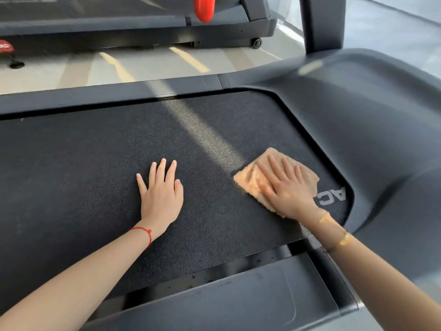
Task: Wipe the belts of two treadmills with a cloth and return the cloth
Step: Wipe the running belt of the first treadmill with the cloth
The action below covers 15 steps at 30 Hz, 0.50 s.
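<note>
Two hands lie flat on the belt (83, 163): my left hand (161, 197) rests palm down, fingers spread wide; my right hand (290, 191) presses the tan cloth (250, 185) with straight fingers near the belt's front end.

This is a gym or fitness room, shown by the two treadmills standing side by side. The near treadmill (358, 111) fills most of the view with its wide, grainy black belt (83, 168), dark grey side rails, a moulded motor hood with an upright post (322, 22) rising from it, and white letters printed at the belt's end. Beyond a strip of pale floor (152, 65) marked with yellow lines stands a second treadmill (143, 27) of the same dark grey build, resting on a small transport wheel (257, 43), with a red part (204, 8) hanging over its deck.
</note>
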{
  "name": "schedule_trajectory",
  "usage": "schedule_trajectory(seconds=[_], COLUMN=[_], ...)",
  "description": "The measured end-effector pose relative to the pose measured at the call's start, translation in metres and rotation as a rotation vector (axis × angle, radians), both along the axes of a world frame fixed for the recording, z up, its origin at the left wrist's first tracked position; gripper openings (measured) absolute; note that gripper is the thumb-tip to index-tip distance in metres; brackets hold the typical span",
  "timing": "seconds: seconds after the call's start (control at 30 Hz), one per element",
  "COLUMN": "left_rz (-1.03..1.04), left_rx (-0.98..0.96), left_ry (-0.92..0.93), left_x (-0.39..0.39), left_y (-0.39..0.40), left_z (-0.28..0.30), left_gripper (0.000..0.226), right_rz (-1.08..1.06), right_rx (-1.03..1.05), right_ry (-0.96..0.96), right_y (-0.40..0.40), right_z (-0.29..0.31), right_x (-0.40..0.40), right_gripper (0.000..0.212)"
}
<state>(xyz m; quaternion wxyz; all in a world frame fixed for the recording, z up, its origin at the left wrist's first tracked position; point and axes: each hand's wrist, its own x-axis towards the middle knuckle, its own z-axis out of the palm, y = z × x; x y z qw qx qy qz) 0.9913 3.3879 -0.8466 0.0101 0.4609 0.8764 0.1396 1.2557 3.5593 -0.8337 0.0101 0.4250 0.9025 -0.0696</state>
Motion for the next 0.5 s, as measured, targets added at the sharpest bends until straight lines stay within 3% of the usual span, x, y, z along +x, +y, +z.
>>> schedule_trajectory(seconds=[0.13,0.37,0.5], left_rz=[0.018,0.088,0.139], left_rx=[0.003,0.004,-0.010], left_ry=[-0.021,-0.039,-0.045], left_x=[-0.001,-0.022,-0.040], left_y=[0.000,-0.026,-0.052], left_z=[0.002,0.002,0.001], left_gripper=[0.053,0.053,0.054], right_rz=[-0.041,0.500,0.542], right_rx=[0.005,0.048,0.014], right_ry=[0.018,0.084,0.098], right_y=[0.008,-0.075,-0.068], right_z=[0.003,-0.007,-0.009], right_x=[-0.039,-0.058,-0.059], right_gripper=[0.058,0.058,0.058])
